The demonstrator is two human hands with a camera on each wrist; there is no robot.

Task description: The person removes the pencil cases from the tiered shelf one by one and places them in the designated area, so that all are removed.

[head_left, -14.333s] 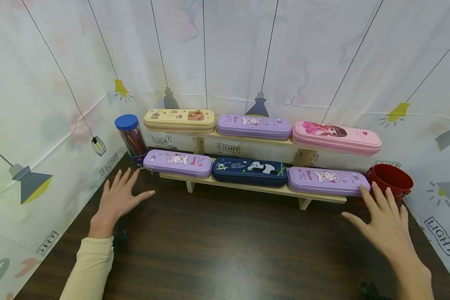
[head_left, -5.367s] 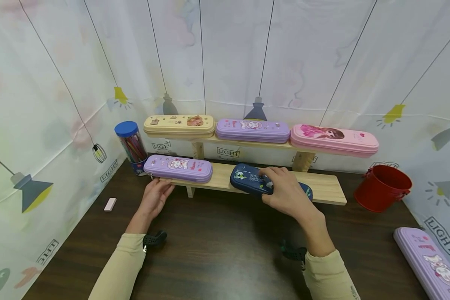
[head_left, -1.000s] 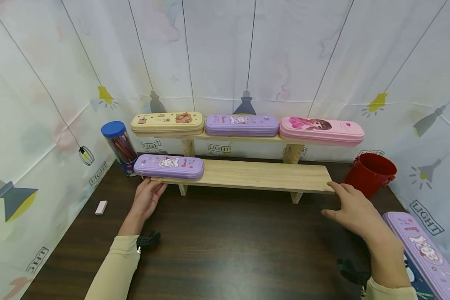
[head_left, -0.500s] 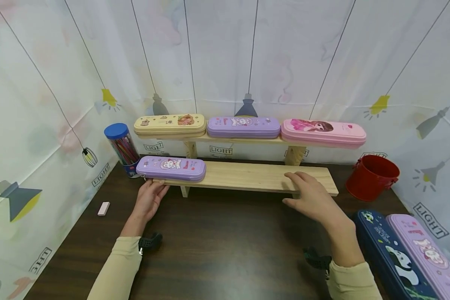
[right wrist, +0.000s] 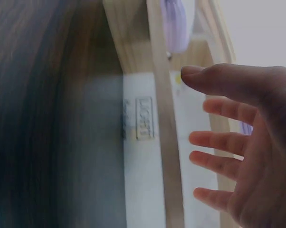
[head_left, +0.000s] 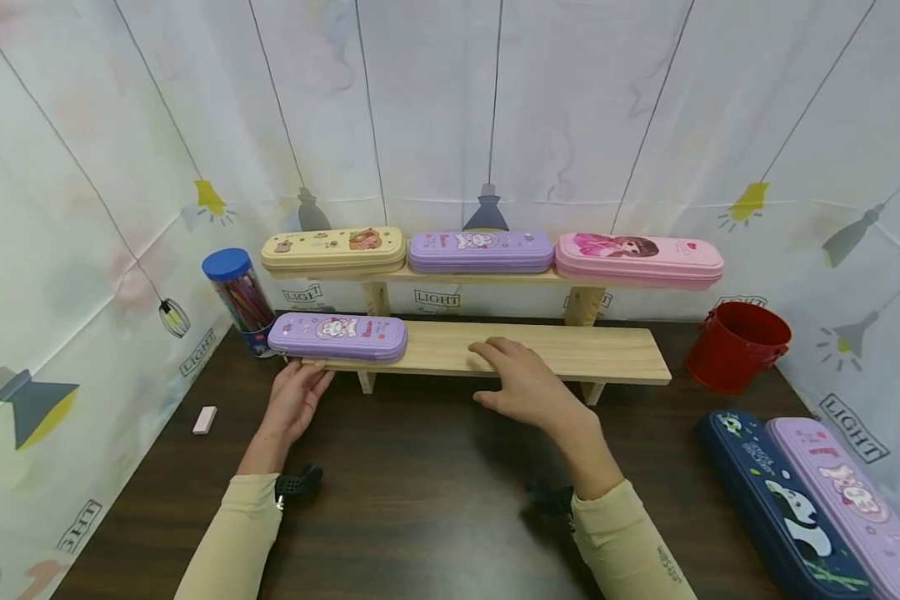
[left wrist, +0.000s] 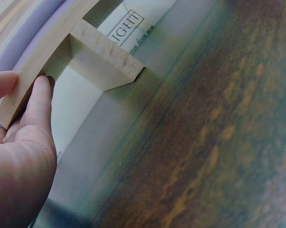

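Note:
My left hand (head_left: pixel 294 402) pinches the front left edge of the lower wooden shelf (head_left: pixel 525 346). In the left wrist view its thumb lies on one side of the board (left wrist: pixel 19 90) and its fingers on the other. A purple pencil case (head_left: pixel 337 337) lies flat on that shelf's left end, just above the hand. My right hand (head_left: pixel 528 387) hovers at the front of the shelf's middle, holding nothing. Its fingers (right wrist: pixel 221 141) are spread apart in the right wrist view.
Yellow (head_left: pixel 333 252), purple (head_left: pixel 482 252) and pink (head_left: pixel 637 260) cases line the upper shelf. A navy panda case (head_left: pixel 783 508) and a purple case (head_left: pixel 855 508) lie at right. Also around are a red bucket (head_left: pixel 737 346), a pen jar (head_left: pixel 242 302) and an eraser (head_left: pixel 205 420).
Earlier, the right hand took the right purple case and the navy case off the lower shelf to the table's right. Now it has swung left, emptyhanded. The left hand keeps holding the shelf.

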